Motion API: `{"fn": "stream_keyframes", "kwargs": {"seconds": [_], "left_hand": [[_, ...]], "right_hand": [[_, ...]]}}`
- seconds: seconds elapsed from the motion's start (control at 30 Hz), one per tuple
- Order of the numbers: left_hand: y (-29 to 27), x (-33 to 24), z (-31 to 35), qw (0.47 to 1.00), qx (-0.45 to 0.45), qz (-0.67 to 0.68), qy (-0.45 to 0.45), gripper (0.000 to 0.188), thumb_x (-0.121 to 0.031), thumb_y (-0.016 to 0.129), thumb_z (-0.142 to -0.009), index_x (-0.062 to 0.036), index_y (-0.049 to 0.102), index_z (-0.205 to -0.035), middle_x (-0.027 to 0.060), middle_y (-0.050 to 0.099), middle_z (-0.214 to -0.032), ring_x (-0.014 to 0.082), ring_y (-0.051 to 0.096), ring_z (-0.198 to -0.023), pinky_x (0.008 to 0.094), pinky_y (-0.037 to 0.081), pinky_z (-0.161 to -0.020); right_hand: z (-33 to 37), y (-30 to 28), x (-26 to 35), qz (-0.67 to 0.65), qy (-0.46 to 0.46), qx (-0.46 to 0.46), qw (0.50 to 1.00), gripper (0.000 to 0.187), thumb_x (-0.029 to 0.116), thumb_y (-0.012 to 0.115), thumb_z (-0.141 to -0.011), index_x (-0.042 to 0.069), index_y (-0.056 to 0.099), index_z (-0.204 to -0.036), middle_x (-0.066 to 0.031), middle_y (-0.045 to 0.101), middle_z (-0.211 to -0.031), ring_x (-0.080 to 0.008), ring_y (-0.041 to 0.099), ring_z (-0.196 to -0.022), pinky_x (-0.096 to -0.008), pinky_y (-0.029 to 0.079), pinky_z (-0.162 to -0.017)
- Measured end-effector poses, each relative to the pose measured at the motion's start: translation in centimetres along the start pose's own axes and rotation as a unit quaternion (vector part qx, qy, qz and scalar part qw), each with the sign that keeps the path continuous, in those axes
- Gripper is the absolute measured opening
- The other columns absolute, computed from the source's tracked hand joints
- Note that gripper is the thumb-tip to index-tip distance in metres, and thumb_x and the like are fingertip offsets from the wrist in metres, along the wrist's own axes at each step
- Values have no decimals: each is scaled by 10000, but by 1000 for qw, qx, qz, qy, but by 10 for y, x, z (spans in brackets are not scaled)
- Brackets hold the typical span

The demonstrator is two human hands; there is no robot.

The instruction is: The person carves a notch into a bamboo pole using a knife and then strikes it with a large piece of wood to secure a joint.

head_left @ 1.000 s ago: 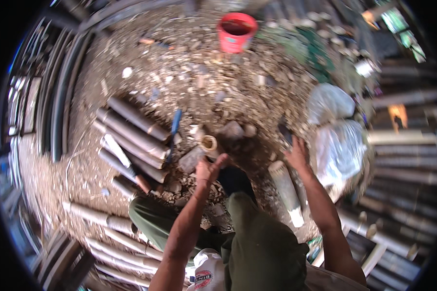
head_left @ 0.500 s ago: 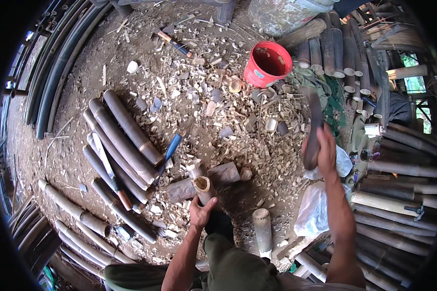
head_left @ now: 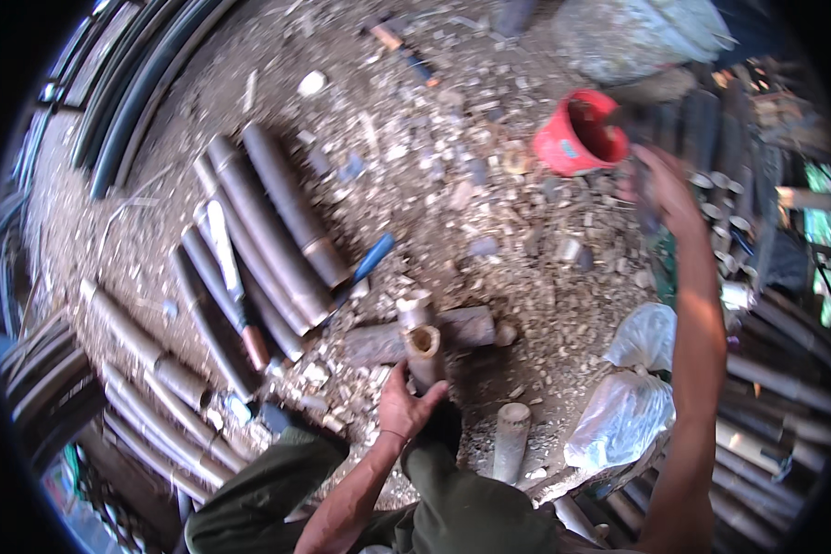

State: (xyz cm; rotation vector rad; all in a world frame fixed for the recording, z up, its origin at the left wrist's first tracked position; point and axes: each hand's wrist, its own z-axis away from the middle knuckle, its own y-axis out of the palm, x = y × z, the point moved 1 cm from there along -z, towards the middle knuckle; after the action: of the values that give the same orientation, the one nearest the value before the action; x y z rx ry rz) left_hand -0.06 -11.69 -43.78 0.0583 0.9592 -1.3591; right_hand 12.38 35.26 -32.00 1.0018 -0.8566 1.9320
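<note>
My left hand (head_left: 409,403) is closed round a short bamboo tube (head_left: 427,371), whose open, hollow end faces up and away from me. The tube leans over a short log (head_left: 374,344) on the ground, and a pale cut piece of bamboo (head_left: 414,310) shows just beyond its rim. Out to the far right, my right hand (head_left: 660,189) grips a dark machete-like tool (head_left: 647,205). Motion smears both hand and tool. The tool's far end is blurred beside the mouth of a red bucket (head_left: 568,148). Another bamboo section (head_left: 511,439) stands upright right of my left hand.
Bamboo poles (head_left: 277,198) lie at the left with a long knife (head_left: 223,249) on them and a blue-handled tool (head_left: 373,257) beside them. Chips litter the ground. Plastic bags (head_left: 623,420) and stacked bamboo (head_left: 776,379) stand at the right. A hammer-like tool (head_left: 404,55) lies far off.
My right hand has swung the dark tool forward, away from me, to beside the red bucket. The view has shifted, while my left hand keeps holding the bamboo tube at the log.
</note>
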Motion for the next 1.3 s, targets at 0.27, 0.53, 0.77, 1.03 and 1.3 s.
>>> {"fn": "stream_keyframes", "kwargs": {"seconds": [0.27,0.53,0.77,1.03,1.3], "left_hand": [[2,-44,40,773,429,467,-9,856,-507,733,-814,-18,374,-1417,19,496,-995,141,486,-939,295,415,-870],[72,-49,12,483,315,777,-254,593,-579,407,-974,-145,431,-1378,61,546,-1229,188,533,-1096,381,391,-982],[34,-77,-3,563,200,721,-352,462,-387,474,-1013,-84,508,-1360,46,621,-915,118,560,-829,301,460,-753],[-18,-30,-35,920,285,175,-205,439,-304,584,-958,79,661,-758,119,616,-563,190,614,-463,313,497,-421],[-24,-44,-39,927,280,150,-200,386,-258,510,-942,100,619,-846,169,644,-641,265,667,-601,401,524,-554]], "right_hand": [[190,89,-57,357,-82,311,877,539,157,622,-850,77,484,-1365,-81,638,-847,-211,646,-714,-353,535,-634],[179,165,-80,612,-311,437,581,342,187,647,-773,14,602,-1065,-92,642,-799,-217,658,-725,-337,515,-597],[153,177,-90,572,-207,541,581,319,280,646,-820,31,609,-1016,-117,667,-791,-246,670,-631,-390,526,-532],[263,208,-190,265,46,225,936,393,150,770,-729,30,586,-1055,-193,670,-819,-379,677,-774,-439,538,-653],[263,206,-178,313,20,226,922,462,169,702,-793,61,527,-1207,-203,662,-933,-402,661,-808,-475,540,-678]]}}
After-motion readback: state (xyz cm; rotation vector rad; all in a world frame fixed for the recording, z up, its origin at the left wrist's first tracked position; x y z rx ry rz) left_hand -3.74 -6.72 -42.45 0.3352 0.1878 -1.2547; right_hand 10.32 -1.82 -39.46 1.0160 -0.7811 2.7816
